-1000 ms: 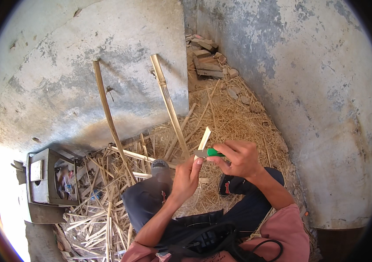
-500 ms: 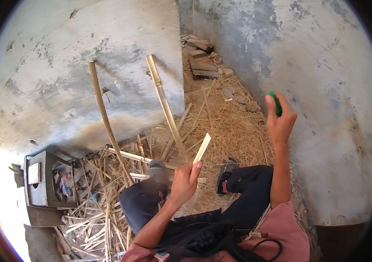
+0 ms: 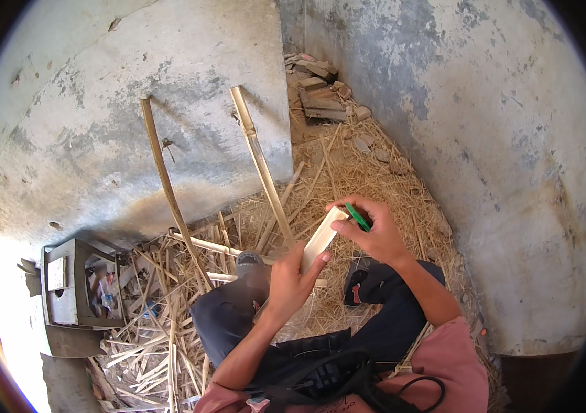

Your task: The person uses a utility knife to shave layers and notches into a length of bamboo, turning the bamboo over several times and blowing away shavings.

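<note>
My left hand [image 3: 289,285] is closed round the lower part of a short, pale split bamboo strip [image 3: 320,241], thumb along its side. The strip tilts up and away to the right. At its far end, my right hand [image 3: 380,237] has its thumb and fingers against the strip. That same hand also grips a slim green tool [image 3: 357,217]. Only its green part shows; whether it has a blade I cannot tell. Both hands are above the gap between my bent legs.
Two long bamboo poles [image 3: 157,162] [image 3: 257,153] lean on the left wall. Split bamboo pieces [image 3: 145,372] heap up at lower left beside a grey box-like frame [image 3: 66,282]. Straw shavings [image 3: 369,186] cover the floor; bricks [image 3: 324,103] lie in the far corner.
My right hand has come down and left from its raised place by the right wall, bringing the green tool to the strip's far end. The left hand still holds the strip in nearly the same place.
</note>
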Demonstrator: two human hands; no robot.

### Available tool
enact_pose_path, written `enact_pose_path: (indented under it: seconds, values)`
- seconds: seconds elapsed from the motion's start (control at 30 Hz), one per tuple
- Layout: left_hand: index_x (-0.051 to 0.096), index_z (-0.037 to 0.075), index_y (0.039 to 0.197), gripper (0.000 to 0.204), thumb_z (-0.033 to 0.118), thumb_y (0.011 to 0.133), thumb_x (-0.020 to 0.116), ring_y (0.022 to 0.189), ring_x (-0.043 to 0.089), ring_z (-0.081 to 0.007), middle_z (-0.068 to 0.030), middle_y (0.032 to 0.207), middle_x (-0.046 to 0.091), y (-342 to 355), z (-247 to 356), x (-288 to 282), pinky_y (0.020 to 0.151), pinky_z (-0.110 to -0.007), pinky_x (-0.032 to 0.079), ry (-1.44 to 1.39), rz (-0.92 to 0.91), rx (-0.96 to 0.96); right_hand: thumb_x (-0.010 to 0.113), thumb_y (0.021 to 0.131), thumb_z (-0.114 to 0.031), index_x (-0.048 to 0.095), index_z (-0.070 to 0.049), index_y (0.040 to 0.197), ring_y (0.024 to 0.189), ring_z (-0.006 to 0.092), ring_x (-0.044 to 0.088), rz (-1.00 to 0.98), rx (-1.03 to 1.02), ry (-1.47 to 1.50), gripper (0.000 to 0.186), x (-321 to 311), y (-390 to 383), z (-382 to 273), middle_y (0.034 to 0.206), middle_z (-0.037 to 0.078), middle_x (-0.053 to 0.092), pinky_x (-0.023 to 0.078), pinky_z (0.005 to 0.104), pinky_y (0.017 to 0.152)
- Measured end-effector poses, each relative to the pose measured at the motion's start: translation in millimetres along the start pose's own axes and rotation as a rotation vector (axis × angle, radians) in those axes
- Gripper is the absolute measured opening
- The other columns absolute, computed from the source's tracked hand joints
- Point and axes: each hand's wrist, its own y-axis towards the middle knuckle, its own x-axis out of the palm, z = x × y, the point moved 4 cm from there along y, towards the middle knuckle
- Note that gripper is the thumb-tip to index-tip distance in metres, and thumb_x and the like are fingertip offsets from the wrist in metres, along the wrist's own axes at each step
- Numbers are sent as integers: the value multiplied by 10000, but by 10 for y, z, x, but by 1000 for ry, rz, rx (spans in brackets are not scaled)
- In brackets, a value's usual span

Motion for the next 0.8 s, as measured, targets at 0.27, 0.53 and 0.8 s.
enact_pose_path:
  seconds: [0.27, 0.53, 0.8]
  values:
    - [545, 13, 1399, 835, 466, 811, 927, 1130, 710, -340, -211, 1221, 706, 6, -26, -147, 928, -459, 571, 140, -18, 111, 808, 943, -292, 792, -33, 1110, 623, 44, 505, 367, 8, 17, 309, -461, 108, 144, 730, -50, 609, 396, 248, 559]
    - [553, 28, 1407, 828, 495, 816, 898, 1170, 693, -388, -208, 1191, 715, -84, -159, -271, 955, -478, 540, 257, -246, 99, 798, 963, -320, 782, -40, 1156, 467, 2, 318, 712, -12, 266, 340, -1292, 62, 331, 639, -104, 485, 224, 213, 425]
    - [655, -10, 1232, 545, 459, 978, 764, 888, 708, -424, -239, 910, 709, -98, -328, -217, 794, -491, 535, 193, -391, 83, 725, 1045, -293, 768, -16, 1238, 465, 11, 338, 928, -107, 359, 340, -1724, -36, 393, 724, -64, 553, 232, 238, 441]
